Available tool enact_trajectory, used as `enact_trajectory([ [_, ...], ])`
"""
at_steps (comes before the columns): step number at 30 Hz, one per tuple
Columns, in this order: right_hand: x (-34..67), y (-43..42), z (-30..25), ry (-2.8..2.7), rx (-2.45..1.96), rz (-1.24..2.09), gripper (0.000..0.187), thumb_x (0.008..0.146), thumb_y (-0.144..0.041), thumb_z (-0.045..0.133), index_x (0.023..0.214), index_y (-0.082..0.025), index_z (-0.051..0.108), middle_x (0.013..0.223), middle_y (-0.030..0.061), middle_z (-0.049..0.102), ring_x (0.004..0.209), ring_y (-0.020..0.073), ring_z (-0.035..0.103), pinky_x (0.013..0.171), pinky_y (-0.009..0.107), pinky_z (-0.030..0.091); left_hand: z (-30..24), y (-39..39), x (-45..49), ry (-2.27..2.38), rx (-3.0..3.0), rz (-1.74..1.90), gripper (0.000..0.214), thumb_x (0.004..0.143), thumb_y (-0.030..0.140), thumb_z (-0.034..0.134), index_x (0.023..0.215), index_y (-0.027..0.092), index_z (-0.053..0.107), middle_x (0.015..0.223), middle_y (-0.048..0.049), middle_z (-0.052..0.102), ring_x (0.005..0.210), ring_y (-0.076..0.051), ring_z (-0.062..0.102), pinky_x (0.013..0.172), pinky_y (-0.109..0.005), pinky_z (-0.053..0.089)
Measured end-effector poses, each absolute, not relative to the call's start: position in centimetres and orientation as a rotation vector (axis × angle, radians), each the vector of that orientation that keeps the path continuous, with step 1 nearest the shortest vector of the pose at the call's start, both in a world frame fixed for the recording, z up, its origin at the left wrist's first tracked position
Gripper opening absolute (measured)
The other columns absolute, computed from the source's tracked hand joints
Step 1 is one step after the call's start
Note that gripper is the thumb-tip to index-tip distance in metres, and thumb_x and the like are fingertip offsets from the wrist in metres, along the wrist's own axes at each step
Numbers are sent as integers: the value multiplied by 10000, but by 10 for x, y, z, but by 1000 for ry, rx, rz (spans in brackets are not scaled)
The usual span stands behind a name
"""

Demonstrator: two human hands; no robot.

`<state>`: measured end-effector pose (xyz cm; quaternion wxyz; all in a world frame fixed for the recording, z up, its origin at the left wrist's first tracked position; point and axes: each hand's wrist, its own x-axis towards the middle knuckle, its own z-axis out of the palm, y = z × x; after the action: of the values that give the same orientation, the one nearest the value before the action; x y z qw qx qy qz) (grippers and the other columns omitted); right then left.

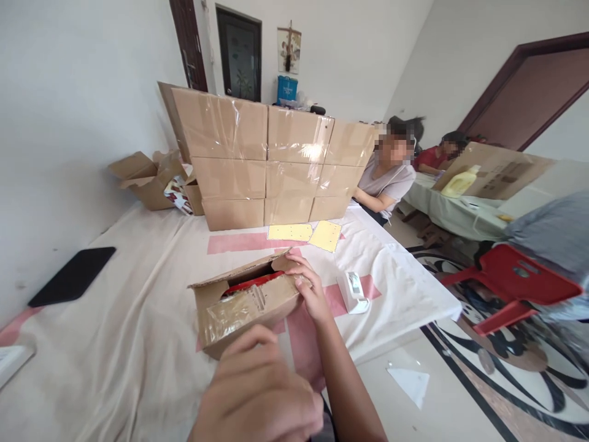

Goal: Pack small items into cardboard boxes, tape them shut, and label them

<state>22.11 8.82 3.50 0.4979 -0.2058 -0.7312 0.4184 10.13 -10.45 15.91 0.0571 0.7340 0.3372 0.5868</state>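
Table [138, 319], cloth-covered. Cartons [232, 178], stacked, far side. Box [273, 302], open, on table before cartons. Left hand [262, 390], curled, blurred; grip cannot be told. Right hand [313, 288], clasping box's right end. Red item [255, 282], inside box.

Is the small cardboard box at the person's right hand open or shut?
Open. The small cardboard box has a gap along its top, and something red shows inside.
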Motion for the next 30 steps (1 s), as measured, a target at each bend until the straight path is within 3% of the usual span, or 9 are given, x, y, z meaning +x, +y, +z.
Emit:
enact_trajectory([
  [7,221,88,36,-1781,-447,985,286,1004,-501,565,1028,-282,747,1455,72,634,1423,300,537,1241,539,355,139,-96,79,1194,2176,1965,207,888,49,641,977,236,651,748,37,738,594,-133,646,693,-334,489],
  [10,221,87,36,-1775,-439,970,287,990,-509,571,1015,-281,743,1450,71,625,1435,308,521,1241,550,362,129,-87,62,1792,2017,1963,211,884,120,716,1034,263,678,940,1,781,865,-211,739,879,-402,528],
  [12,221,86,34,-1767,-449,941,285,978,-520,577,1005,-286,737,1492,63,578,1461,314,491,1251,557,353,124,-78,52,2190,1877,1743,274,916,209,707,1180,273,666,1182,-46,768,1128,-279,716,1061,-477,480],
  [14,221,85,33,-1750,-463,909,281,970,-527,579,1075,-304,713,1557,51,512,1486,316,463,1253,563,355,120,-71,44,2346,1770,1503,355,962,274,646,1316,269,614,1318,-70,727,1227,-301,683,1141,-511,438],
  [17,220,83,30,-1707,-445,905,432,973,-511,579,1373,-348,564,1614,59,463,1519,309,424,1216,561,408,115,-67,39,2319,1672,1299,320,1008,314,563,1321,259,603,1282,-63,749,1159,-274,725,1151,-504,457],
  [19,220,83,29,-1702,-434,904,519,983,-489,571,1475,-353,479,1587,70,503,1510,303,436,1192,547,436,113,-67,39,2303,1684,1210,267,1021,317,534,1266,256,624,1249,-51,764,1148,-260,735,1211,-517,403],
  [23,220,84,29,-1764,-446,840,346,1000,-456,550,1308,-323,637,1363,74,672,1386,301,541,1198,545,424,113,-69,43,2303,1798,1078,281,1026,291,509,1284,261,616,1274,-45,760,1205,-260,712,1289,-564,275],
  [27,219,85,28,-1733,-441,863,399,1006,-417,556,1395,-332,566,1337,70,681,1366,291,540,1160,528,447,114,-68,44,2303,1893,978,320,1038,290,476,1321,249,619,1295,-59,755,1219,-278,702,1287,-602,258],
  [30,218,86,29,-1750,-443,845,370,1005,-420,558,1360,-323,599,1309,71,689,1332,293,542,1137,521,457,114,-65,43,2319,1895,958,335,1045,289,463,1333,239,626,1265,-65,769,1201,-283,711,1280,-614,258],
])
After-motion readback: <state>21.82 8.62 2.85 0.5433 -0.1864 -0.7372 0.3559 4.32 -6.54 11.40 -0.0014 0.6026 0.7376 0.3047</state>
